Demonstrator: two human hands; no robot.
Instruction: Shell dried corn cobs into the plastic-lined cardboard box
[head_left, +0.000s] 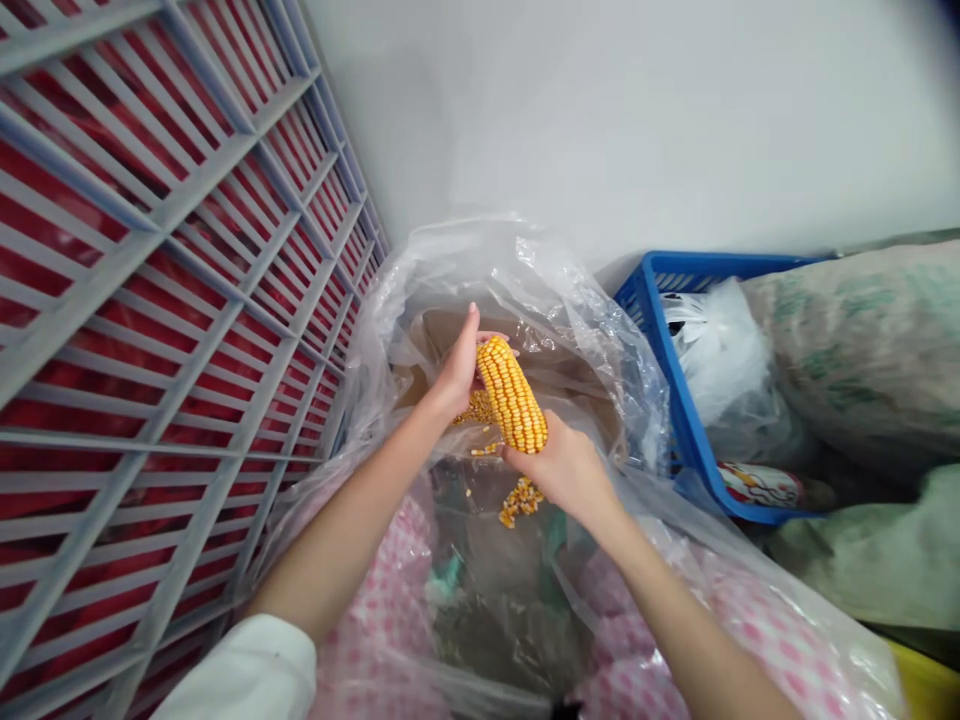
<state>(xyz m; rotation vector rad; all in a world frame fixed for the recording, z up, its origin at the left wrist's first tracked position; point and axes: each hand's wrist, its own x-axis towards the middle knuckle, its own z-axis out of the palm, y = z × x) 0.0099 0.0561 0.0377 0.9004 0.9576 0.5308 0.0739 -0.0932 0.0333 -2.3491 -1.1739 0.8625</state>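
Note:
A yellow corn cob (512,397) is held between both hands over a box lined with clear plastic (525,290). My left hand (459,368) is closed around the cob's upper end, thumb up along its side. Below it, my right hand (564,468) grips the cob's lower end. Loose yellow kernels (519,500) are dropping under the cob, and more show beside my left palm. The plastic sheet spreads toward me over a pink-and-white checked cloth (765,620).
A grey metal grille with red behind it (150,300) fills the left side. A blue plastic crate (686,420) holding white bags stands at right, with woven sacks (862,340) beside it. A white wall (637,110) rises behind.

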